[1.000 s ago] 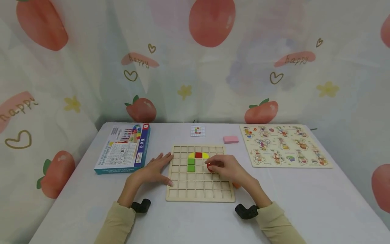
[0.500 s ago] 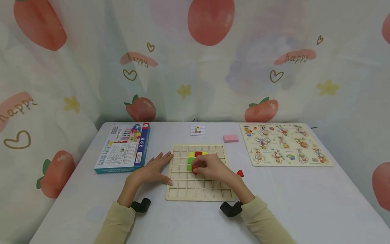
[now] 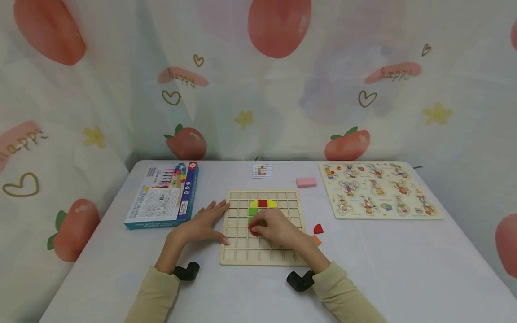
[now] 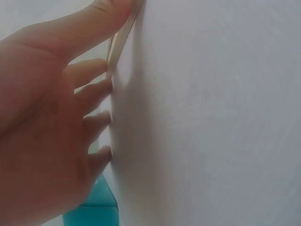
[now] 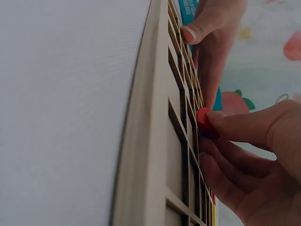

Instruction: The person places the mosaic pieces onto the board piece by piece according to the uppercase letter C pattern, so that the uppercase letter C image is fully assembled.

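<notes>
A square wooden grid board (image 3: 242, 256) lies on the table in the head view. Two yellow quarter-round pieces (image 3: 273, 204) flank a red square (image 3: 263, 203) in one of its upper rows, with green squares (image 3: 252, 211) below the left one. My right hand (image 3: 278, 228) pinches a red quarter-round piece (image 5: 205, 121) between thumb and finger, at the grid cell under the green squares. Whether the piece is seated in the cell, I cannot tell. My left hand (image 3: 202, 225) touches the board's left edge with thumb and fingertips, its fingers extended.
Right of the board lie a loose red quarter-round piece (image 3: 318, 229) and an orange piece (image 3: 317, 240). Behind it are a small pattern card (image 3: 262, 171) and a pink block (image 3: 306, 182). A boxed set (image 3: 161, 197) lies left; an animal picture puzzle board (image 3: 377, 193) lies right.
My right hand has carried the red quarter-round piece leftward across the board and then down to the cell below the green squares. The left hand stays at the board's edge.
</notes>
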The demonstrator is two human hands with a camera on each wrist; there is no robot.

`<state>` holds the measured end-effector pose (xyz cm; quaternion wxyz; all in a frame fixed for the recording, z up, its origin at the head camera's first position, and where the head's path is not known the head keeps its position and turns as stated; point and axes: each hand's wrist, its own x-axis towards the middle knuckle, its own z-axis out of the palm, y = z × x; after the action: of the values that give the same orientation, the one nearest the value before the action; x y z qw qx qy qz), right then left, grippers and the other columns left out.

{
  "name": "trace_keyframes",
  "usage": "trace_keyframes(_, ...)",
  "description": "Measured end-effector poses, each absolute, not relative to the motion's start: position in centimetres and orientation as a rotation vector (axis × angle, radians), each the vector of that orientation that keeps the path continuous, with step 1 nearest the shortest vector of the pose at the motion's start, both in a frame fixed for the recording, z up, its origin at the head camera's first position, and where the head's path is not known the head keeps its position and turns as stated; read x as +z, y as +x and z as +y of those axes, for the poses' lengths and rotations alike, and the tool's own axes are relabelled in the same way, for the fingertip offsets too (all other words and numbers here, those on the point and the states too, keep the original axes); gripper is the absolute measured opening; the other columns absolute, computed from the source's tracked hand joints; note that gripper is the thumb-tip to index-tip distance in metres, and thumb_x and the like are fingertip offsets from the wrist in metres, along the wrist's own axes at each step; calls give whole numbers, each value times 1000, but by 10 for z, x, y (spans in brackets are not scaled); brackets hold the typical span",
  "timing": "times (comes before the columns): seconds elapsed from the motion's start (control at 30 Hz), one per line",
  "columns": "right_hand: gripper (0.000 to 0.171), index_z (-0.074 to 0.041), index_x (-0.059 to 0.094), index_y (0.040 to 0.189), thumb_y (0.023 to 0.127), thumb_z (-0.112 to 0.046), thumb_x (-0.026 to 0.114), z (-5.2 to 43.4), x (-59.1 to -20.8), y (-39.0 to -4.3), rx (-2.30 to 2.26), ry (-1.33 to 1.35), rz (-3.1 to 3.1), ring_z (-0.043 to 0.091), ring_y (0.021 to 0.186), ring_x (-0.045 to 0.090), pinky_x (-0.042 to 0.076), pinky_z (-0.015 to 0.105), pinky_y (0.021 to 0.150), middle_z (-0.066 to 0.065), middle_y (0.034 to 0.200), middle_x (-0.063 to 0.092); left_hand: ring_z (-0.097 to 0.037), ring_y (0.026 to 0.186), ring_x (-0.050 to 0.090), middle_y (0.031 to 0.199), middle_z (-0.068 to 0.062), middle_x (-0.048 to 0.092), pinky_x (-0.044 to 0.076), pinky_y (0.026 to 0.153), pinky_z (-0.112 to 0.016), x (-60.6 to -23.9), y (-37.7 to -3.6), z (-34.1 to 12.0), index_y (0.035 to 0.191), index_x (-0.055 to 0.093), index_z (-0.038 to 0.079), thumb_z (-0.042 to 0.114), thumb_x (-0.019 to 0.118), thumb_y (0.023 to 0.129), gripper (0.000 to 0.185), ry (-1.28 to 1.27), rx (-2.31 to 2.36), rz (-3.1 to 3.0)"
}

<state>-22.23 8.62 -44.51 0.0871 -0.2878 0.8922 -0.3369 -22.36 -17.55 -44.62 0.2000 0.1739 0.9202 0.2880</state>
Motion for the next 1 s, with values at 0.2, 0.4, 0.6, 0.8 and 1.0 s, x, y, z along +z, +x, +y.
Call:
trace_keyframes(0.2,11,-10,81,99,93,-4,73,83,-445,-220,-1008,-843,2657,11,83,58,51,23,69,0,96,67,-38,161,3,173,-11,17,3,128,-62,-449,-225,-178,164,26,10,41,87,81,107,501,805,2581)
trace_keyframes(0.4,13,-8,77,105,92,-10,77,83,-444,-218,-949,-905,2683,12,81,57,50,23,69,3,96,64,-40,160,5,173,-11,17,5,128,-62,-450,-224,-177,164,27,10,41,87,80,108,507,806,2589)
trace_keyframes(0.6,8,-8,77,99,91,-7,75,81,-444,-217,-958,-931,2715,13,81,57,50,23,70,4,96,63,-40,160,4,173,-11,17,5,128,-62,-447,-225,-178,164,27,10,41,87,80,108,510,800,2595)
trace_keyframes(0.8,8,-8,78,98,91,-6,74,79,-444,-215,-955,-947,2710,14,81,54,49,24,70,4,96,63,-40,160,4,173,-11,17,4,128,-63,-446,-223,-178,164,26,10,41,87,80,108,498,802,2587)
trace_keyframes(1.0,10,-8,78,101,95,-9,71,88,-442,-214,-998,-969,2658,12,82,56,51,23,71,0,94,65,-38,160,3,173,-10,16,3,128,-61,-444,-221,-174,164,27,11,40,87,81,106,468,786,2590)
